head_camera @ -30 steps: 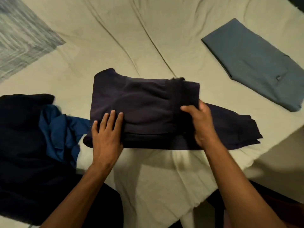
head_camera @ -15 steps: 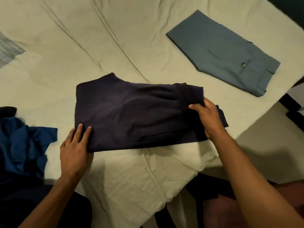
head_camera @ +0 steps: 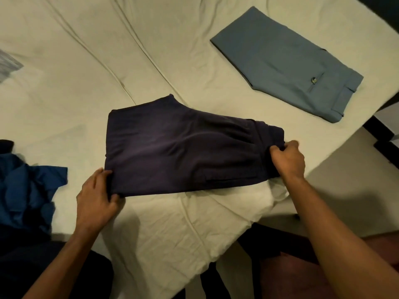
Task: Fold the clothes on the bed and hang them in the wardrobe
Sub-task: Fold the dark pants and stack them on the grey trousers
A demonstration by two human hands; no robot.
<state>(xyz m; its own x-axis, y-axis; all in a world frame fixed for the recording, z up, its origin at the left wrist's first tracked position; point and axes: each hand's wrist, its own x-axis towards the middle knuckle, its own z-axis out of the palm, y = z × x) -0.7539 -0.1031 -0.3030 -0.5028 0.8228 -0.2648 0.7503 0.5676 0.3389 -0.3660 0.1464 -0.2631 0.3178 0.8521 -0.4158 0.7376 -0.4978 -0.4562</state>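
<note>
A folded dark navy garment [head_camera: 183,147] lies flat on the bed [head_camera: 151,50], stretched between the two hands. The left hand [head_camera: 97,197] grips the garment's near left corner, fingers curled over the top of the cloth and thumb tucked against its edge. The right hand [head_camera: 288,158] pinches the garment's right end, fingers bunched round the gathered fabric there. The cloth between the hands lies smooth, with a few soft creases running toward the right hand.

Beyond the right hand, well apart from it, folded grey-blue trousers [head_camera: 285,61] rest on the bed sheet, a buttoned back pocket facing up. To the outside of the left hand, a crumpled bright blue garment [head_camera: 28,190] lies in a heap at the bed's edge, with darker cloth [head_camera: 21,266] below it, nearer the person. The pale sheet is wrinkled, with long creases running away from the hands, and its corner hangs down between the forearms.
</note>
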